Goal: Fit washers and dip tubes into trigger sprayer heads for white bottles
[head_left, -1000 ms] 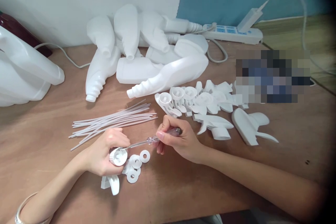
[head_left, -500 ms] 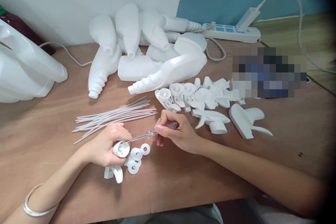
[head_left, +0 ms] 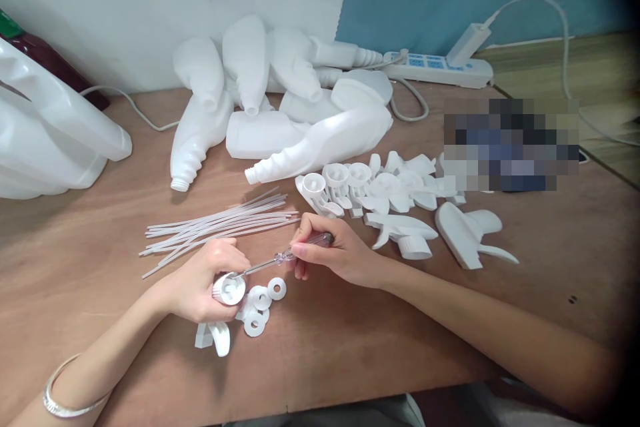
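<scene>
Left hand (head_left: 200, 283)'s closed round a spray head (head_left: 222, 340), right hand (head_left: 333, 253) pinching a screwdriver (head_left: 263, 265) at its cap (head_left: 219, 291). Looks mid-job: washers (head_left: 259, 307) and tubes (head_left: 220, 228) lie loose, bottles (head_left: 330, 140) topless.

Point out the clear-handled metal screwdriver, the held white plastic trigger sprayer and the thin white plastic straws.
Screwdriver (head_left: 283, 257), head view: front of its handle.
Held trigger sprayer (head_left: 230, 289), head view: open round collar.
Straws (head_left: 225, 222), head view: bundle's middle.
</scene>
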A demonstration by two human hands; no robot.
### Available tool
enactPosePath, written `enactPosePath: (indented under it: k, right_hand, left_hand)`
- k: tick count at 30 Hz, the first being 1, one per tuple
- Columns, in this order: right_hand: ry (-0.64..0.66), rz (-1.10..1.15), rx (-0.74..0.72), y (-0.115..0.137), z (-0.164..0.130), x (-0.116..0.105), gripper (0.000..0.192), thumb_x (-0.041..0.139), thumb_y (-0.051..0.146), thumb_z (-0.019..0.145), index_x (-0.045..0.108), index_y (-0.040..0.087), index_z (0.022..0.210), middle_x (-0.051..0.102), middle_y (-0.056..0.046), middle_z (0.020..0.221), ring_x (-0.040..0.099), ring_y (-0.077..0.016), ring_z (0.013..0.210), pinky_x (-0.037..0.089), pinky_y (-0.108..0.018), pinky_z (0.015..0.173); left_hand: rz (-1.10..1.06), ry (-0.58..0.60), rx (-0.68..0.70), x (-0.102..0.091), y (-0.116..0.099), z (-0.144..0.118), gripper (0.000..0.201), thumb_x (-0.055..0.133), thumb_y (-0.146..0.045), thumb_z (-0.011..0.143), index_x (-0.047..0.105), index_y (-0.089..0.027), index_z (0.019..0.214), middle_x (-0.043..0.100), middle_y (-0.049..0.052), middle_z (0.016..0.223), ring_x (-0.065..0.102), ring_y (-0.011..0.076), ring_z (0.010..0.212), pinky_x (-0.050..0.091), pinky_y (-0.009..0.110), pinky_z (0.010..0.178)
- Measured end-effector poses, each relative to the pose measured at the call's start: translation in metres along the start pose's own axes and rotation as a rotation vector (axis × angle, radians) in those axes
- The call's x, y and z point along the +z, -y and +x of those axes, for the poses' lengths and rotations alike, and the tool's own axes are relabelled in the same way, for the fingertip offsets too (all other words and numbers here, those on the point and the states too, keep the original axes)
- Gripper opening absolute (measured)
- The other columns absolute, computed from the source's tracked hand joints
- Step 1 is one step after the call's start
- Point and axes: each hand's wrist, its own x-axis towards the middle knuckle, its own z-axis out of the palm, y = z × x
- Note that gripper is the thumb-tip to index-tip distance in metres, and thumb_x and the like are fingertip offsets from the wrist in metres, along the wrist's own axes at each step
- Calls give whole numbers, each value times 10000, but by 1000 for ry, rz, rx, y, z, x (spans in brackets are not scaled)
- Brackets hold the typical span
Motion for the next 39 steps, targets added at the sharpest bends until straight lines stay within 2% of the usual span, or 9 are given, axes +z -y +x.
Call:
enactPosePath:
  k: [7, 10, 15, 19, 29, 34, 39]
  right_hand:
    - [93, 26, 73, 9, 4, -7, 103, 543, 174, 838, 509, 132, 751, 657, -27, 722, 630, -100, 624, 523, -247, 594]
    - [111, 14, 79, 10, 5, -8, 82, 541, 147, 835, 518, 125, 759, 651, -27, 738, 631, -98, 641, 525, -250, 616]
    - [119, -30, 36, 6, 3, -9, 79, 577, 160, 813, 511, 135, 779, 634, -22, 777, 624, -92, 666, 520, -250, 647]
    - [108, -41, 8, 4, 2, -9, 141, 638, 197, 770, 507, 149, 787, 623, -6, 768, 611, -87, 651, 513, -238, 626]
    - [25, -33, -13, 2, 3, -5, 129, 672, 216, 737, 572, 141, 768, 599, 12, 703, 568, -64, 588, 488, -204, 579]
    - [-68, -4, -29, 1, 2, 2, 133, 672, 246, 734, 587, 148, 767, 591, 18, 669, 536, -61, 554, 471, -202, 545]
    - [-131, 19, -22, 1, 0, 8, 148, 632, 287, 771, 561, 157, 772, 621, -3, 725, 553, -71, 588, 473, -212, 572]
  left_hand:
    - [21, 24, -1, 0, 1, -1, 212, 504, -98, 533, 303, -163, 528, 355, -48, 494, 248, 92, 511, 226, 278, 581]
    - [20, 34, -2, -1, 1, -2, 187, 509, -97, 538, 333, -162, 530, 403, -43, 500, 277, 92, 515, 235, 278, 588]
    - [-11, 33, -9, -2, 2, -3, 137, 520, -109, 562, 396, -161, 538, 468, -32, 515, 357, 97, 528, 265, 272, 607]
    - [1, 27, -2, -2, 1, -2, 134, 517, -116, 576, 398, -162, 536, 462, -34, 502, 343, 97, 525, 263, 269, 600]
    - [56, 21, 15, 1, 1, -1, 170, 499, -132, 586, 340, -161, 537, 367, -53, 490, 245, 88, 504, 228, 269, 574]
    - [66, 4, 24, 3, 0, -1, 160, 484, -153, 597, 337, -165, 533, 405, -40, 484, 282, 93, 499, 236, 272, 574]
    - [78, -22, 20, 4, -1, 0, 142, 483, -150, 594, 359, -166, 527, 452, -30, 486, 341, 98, 506, 246, 272, 569]
